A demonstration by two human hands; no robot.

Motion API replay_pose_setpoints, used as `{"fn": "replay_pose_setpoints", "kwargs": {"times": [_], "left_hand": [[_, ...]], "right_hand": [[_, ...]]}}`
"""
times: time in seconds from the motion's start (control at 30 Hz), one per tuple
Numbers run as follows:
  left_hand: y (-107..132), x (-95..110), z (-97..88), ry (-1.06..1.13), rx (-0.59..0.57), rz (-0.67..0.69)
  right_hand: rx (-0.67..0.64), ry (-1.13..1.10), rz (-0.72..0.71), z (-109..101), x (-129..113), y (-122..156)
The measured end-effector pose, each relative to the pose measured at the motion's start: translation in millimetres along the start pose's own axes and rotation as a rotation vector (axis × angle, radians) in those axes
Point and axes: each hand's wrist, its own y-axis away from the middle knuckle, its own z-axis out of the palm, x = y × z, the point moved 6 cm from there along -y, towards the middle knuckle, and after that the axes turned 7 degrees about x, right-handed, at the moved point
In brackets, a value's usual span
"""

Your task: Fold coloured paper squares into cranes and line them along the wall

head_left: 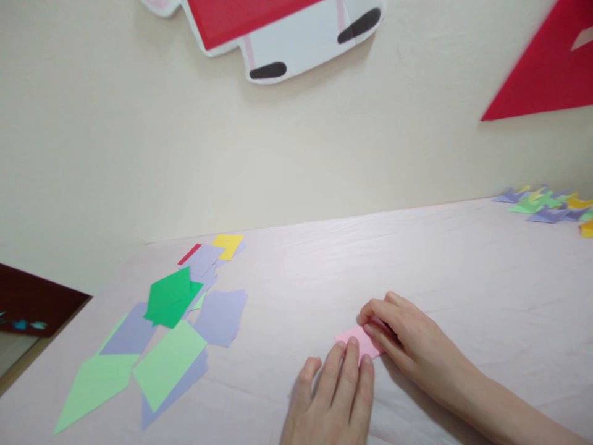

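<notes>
A small pink sheet of paper (351,337) lies on the pale cloth, partly covered by both hands. My left hand (332,389) rests flat from the near side, its fingers stretched out and a little apart, with fingertips on the paper's near edge. At the paper's right end, my right hand (403,334) has its fingers curled and pinched on the paper. The right part of the paper is hidden under those fingers, so I cannot tell whether it is folded there.
Loose sheets lie on the left: light green (170,364), purple (221,317), dark green (171,296) and yellow (228,246). Several small folded paper pieces (549,204) sit at the far right by the wall (301,154). A red and white cutout (278,37) hangs above.
</notes>
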Motion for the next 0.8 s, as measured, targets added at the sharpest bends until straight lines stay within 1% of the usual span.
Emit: {"fn": "replay_pose_setpoints", "kwargs": {"times": [0.1, 0.27, 0.47, 0.63, 0.8], "left_hand": [[-2.5, -0.2, -1.5, 0.009, 0.007, -0.002], [-6.8, -2.4, -3.6, 0.011, -0.017, 0.017], [-7.7, -3.4, -3.2, 0.022, -0.038, 0.075], [-9.0, -4.5, -4.7, 0.019, -0.017, 0.071], [-12.1, -4.8, -6.6, 0.067, -0.015, 0.087]], "right_hand": [[-0.01, 0.004, 0.002, 0.3, 0.1, 0.6], [-0.003, 0.016, 0.0, -1.8, -3.4, 2.1], [0.019, 0.047, -0.005, -6.1, -11.2, 9.9], [0.038, 0.053, -0.014, -4.8, -13.3, 13.9], [0.044, 0.015, 0.015, -3.5, -12.8, 11.7]]}}
